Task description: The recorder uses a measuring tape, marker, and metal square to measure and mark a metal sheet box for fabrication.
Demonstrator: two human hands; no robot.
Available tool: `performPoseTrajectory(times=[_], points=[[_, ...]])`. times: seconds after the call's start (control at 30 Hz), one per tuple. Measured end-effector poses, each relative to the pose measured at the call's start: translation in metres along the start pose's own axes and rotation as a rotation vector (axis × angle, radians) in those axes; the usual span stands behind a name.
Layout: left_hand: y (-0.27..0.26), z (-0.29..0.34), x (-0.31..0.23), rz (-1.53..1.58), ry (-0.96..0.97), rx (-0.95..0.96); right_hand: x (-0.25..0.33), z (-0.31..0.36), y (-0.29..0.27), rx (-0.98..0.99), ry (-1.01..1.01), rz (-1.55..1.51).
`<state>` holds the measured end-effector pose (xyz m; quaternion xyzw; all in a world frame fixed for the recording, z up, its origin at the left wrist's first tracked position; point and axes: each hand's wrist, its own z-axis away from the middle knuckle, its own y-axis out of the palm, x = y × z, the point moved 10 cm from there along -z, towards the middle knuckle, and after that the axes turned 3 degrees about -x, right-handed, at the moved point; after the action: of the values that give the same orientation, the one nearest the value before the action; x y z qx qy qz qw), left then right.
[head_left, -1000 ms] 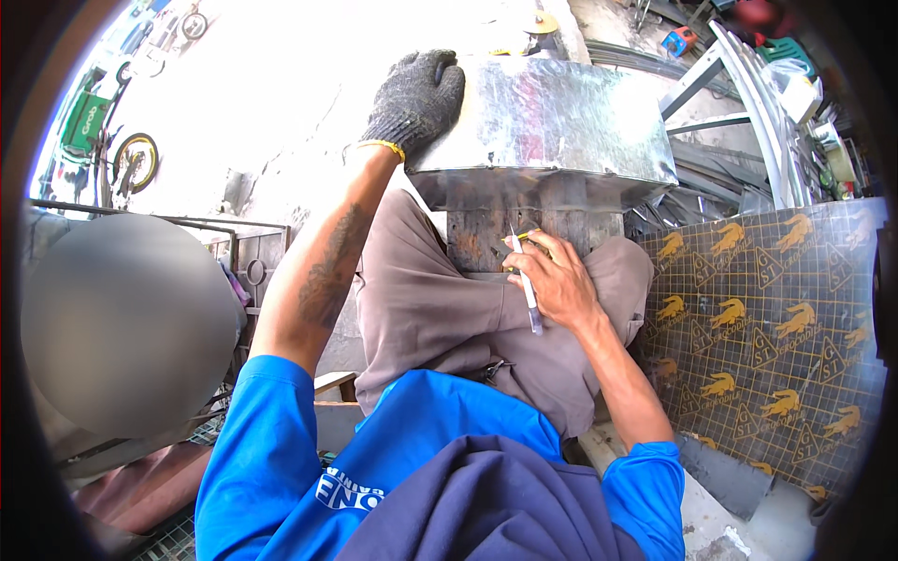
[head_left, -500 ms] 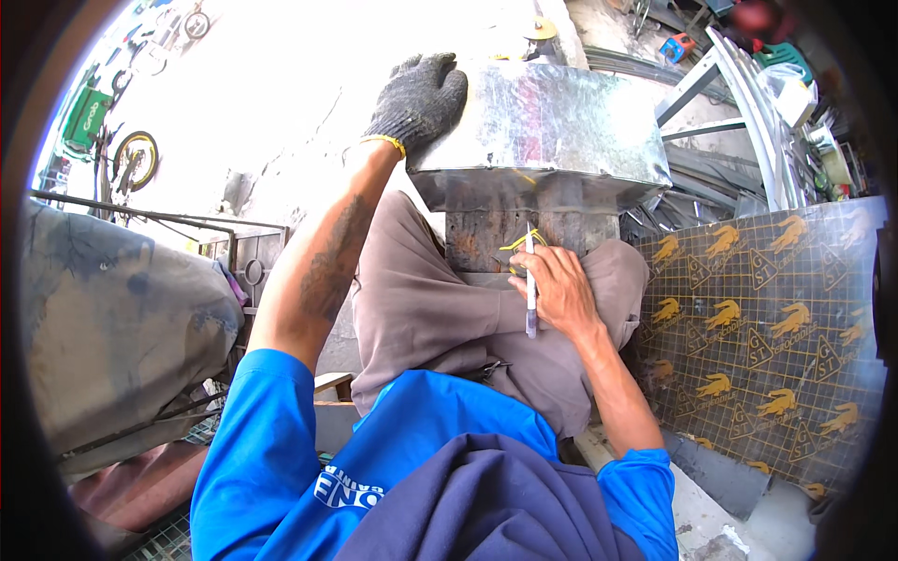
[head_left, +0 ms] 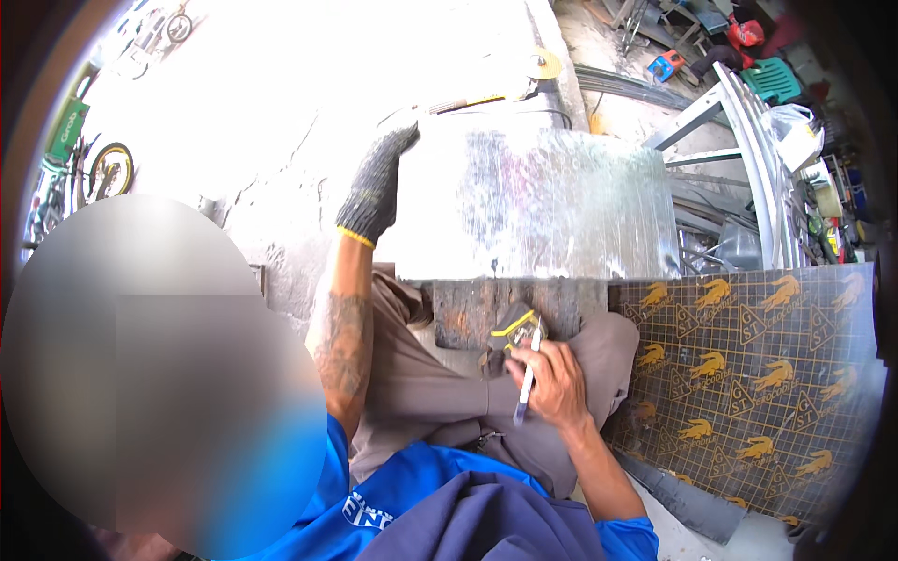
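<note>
My left hand (head_left: 378, 182), in a dark knitted glove with a yellow cuff, rests flat on the left edge of a shiny metal sheet (head_left: 561, 201) lying across a rusty block (head_left: 468, 313) in front of my knees. My bare right hand (head_left: 550, 379) grips a thin white marker pen (head_left: 526, 388), its tip pointing up toward a yellow and black tape measure (head_left: 510, 329) that lies by the block, just under the sheet's near edge. I sit with my legs in grey-brown trousers folded under the work.
A dark sheet printed with yellow animal figures and a grid (head_left: 748, 374) lies to my right. Metal frames (head_left: 748, 122), a green crate (head_left: 774, 79) and red tools stand at the back right. A bicycle wheel (head_left: 110, 170) is at far left, a blurred area below it.
The view has tipped, so the sheet now lies flatter and wider. My left hand slid to the sheet's left edge. My right hand with the pen stays low by the tape measure.
</note>
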<state>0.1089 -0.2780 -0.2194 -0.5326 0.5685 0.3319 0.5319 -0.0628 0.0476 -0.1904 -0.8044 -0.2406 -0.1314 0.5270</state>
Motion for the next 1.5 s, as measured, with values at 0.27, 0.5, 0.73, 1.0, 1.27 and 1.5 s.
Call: performPoseTrajectory(times=[0.27, 0.5, 0.73, 1.0, 1.27, 1.5], points=[[0.012, -0.01, -0.051, -0.117, 0.21, -0.014, 0.001, -0.09, -0.136, -0.512, -0.116, -0.089], [0.029, 0.002, -0.025, 0.411, -0.485, 0.108, -0.081, -0.238, -0.096, -0.102, 0.217, -0.327], [0.028, 0.005, -0.021, 0.519, -0.525, 0.038, -0.088, -0.283, -0.043, -0.012, 0.273, -0.307], [0.023, 0.013, -0.043, 0.329, -0.419, 0.114, -0.076, -0.271, -0.041, 0.075, 0.31, -0.237], [0.011, 0.053, -0.089, 0.15, -0.208, 0.118, -0.033, -0.224, -0.082, -0.325, -0.049, -0.287], [-0.01, 0.109, -0.114, 0.066, -0.072, 0.027, 0.003, -0.153, -0.108, -0.521, -0.148, -0.244]])
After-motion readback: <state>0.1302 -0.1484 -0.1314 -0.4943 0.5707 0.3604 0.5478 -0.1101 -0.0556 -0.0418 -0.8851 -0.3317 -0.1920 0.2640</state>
